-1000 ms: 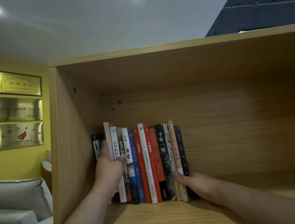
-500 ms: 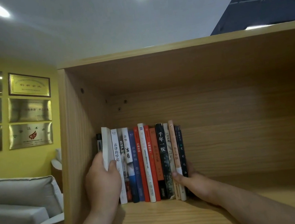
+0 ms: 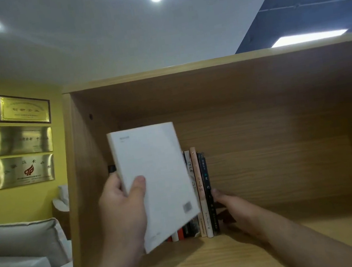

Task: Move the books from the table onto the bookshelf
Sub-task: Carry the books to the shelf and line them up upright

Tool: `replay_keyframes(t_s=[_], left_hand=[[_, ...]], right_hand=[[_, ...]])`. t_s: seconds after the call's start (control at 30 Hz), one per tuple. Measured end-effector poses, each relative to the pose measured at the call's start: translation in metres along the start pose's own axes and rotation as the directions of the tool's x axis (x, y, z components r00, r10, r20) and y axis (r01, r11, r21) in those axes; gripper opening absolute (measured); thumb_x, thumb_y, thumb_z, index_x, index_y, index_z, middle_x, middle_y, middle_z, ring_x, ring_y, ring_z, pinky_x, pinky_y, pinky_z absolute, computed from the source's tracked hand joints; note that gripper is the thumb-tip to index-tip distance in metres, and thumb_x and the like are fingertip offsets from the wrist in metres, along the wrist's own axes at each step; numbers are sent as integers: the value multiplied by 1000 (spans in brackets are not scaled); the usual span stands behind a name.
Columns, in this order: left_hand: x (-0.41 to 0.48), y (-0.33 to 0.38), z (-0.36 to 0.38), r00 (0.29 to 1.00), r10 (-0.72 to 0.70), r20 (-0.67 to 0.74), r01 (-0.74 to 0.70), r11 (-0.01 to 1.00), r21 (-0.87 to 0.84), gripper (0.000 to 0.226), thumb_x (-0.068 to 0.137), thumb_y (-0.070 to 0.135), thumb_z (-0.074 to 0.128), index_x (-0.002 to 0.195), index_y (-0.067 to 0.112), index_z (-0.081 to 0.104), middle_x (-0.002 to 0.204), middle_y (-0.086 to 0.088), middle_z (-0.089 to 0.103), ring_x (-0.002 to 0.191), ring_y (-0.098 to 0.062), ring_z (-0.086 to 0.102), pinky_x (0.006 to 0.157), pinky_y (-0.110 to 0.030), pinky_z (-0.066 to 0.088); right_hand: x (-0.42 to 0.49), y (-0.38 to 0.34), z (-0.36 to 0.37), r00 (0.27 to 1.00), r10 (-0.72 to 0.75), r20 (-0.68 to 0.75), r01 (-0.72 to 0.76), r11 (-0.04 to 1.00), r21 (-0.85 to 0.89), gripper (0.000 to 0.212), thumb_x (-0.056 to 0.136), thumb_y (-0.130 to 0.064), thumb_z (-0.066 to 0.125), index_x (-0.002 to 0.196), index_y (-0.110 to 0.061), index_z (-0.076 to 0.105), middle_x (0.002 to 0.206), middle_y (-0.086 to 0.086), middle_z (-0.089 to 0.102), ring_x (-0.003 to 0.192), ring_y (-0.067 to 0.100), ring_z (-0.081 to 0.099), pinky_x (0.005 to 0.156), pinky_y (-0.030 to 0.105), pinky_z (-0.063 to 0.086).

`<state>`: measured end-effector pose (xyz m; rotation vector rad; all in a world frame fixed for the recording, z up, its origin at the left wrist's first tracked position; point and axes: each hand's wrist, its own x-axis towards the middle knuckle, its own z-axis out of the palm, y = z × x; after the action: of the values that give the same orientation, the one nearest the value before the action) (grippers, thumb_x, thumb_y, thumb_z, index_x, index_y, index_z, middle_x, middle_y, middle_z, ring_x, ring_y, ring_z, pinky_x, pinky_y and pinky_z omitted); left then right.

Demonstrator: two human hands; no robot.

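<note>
Yellow wall with brass plaques (image 3: pixel 24 138) left of the wooden bookshelf (image 3: pixel 211 264); grey sofa (image 3: pixel 16 241) below them. No bench in view.

Progress: a row of books (image 3: pixel 202 193) stands upright on the shelf board, spines out, towards the left wall of the compartment. That share looks done. To the right of the row the board is bare wood, so there is room for more. How many books wait on the bench cannot be told from this view.

In hand: one white book (image 3: pixel 154 181), not yet shelved. It hangs in front of the row, cover facing out, tilted with its top leaning left, and hides most of the row's left part. Its lower edge is off the board.

Left hand (image 3: pixel 123 213) grips the white book at its lower left edge, thumb (image 3: pixel 138 184) flat on the cover, fingers behind.

Right hand (image 3: pixel 235 211) sits at the right end of the row, thumb tip on the last dark spine, apparently steadying the row. Fingers lost in shadow; cannot tell whether they curl round anything.

Judgement: the white book remains to be slotted into the row.
</note>
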<state>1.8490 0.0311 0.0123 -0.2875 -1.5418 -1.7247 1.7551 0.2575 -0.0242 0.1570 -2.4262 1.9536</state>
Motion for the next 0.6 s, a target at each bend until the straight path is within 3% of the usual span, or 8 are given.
replay_keyframes(t_s=[0.07,0.1,0.2,0.27,0.33,0.4,0.5,0.6], left_hand=[[7,-7,16,976,-174,133,190,974,-119,9,101,24,57,104,29,64,100,-2,76,89,-27,73,68,-46,61],[9,-11,23,951,-239,199,270,951,-150,11,101,24,57,108,28,65,102,-4,77,90,-30,74,72,-50,62],[18,-23,44,881,-327,342,397,904,-160,16,101,25,57,114,29,64,106,-6,78,94,-32,75,77,-54,62],[22,-29,58,853,-350,387,429,892,-141,16,101,23,57,115,26,63,105,-9,77,93,-34,75,75,-52,62],[25,-35,72,842,-345,415,434,890,-139,17,101,20,57,117,23,63,104,-8,78,90,-31,76,69,-44,62],[26,-41,86,840,-328,432,425,893,-148,22,101,18,58,121,22,64,104,-6,78,89,-27,77,67,-40,61],[26,-44,101,820,-333,465,439,888,-138,22,100,24,60,120,30,63,109,-6,77,93,-29,76,73,-47,62],[22,-40,106,754,-360,550,536,821,-197,26,104,38,48,119,29,66,109,-9,78,95,-33,76,80,-50,60]], right_hand=[[5,3,-4,997,19,-73,-20,1000,-6,58,97,-65,48,134,-23,65,123,8,72,111,27,66,98,44,53],[4,4,-5,995,18,-100,-18,1000,4,54,99,-59,49,127,-18,70,118,12,75,109,29,68,106,47,51],[-4,0,-11,998,-27,-53,34,991,130,50,103,-40,45,119,-3,74,110,26,76,99,42,73,101,53,55],[-9,-6,-18,998,-65,7,59,950,306,65,104,-54,36,119,-4,75,115,30,74,101,47,73,94,54,58],[-6,-12,-28,998,-53,38,27,869,494,92,91,-81,30,127,-8,73,126,29,70,116,50,67,107,60,48],[-3,-16,-40,997,-74,33,39,796,605,101,83,-87,32,133,-7,67,131,30,67,123,51,63,114,64,40],[-5,-19,-51,994,-109,24,76,818,570,71,81,-56,66,134,-9,66,125,26,71,112,47,70,105,62,49],[-7,-16,-61,995,-92,41,50,807,589,53,84,-31,72,131,-7,65,123,26,73,106,46,71,102,64,49]])
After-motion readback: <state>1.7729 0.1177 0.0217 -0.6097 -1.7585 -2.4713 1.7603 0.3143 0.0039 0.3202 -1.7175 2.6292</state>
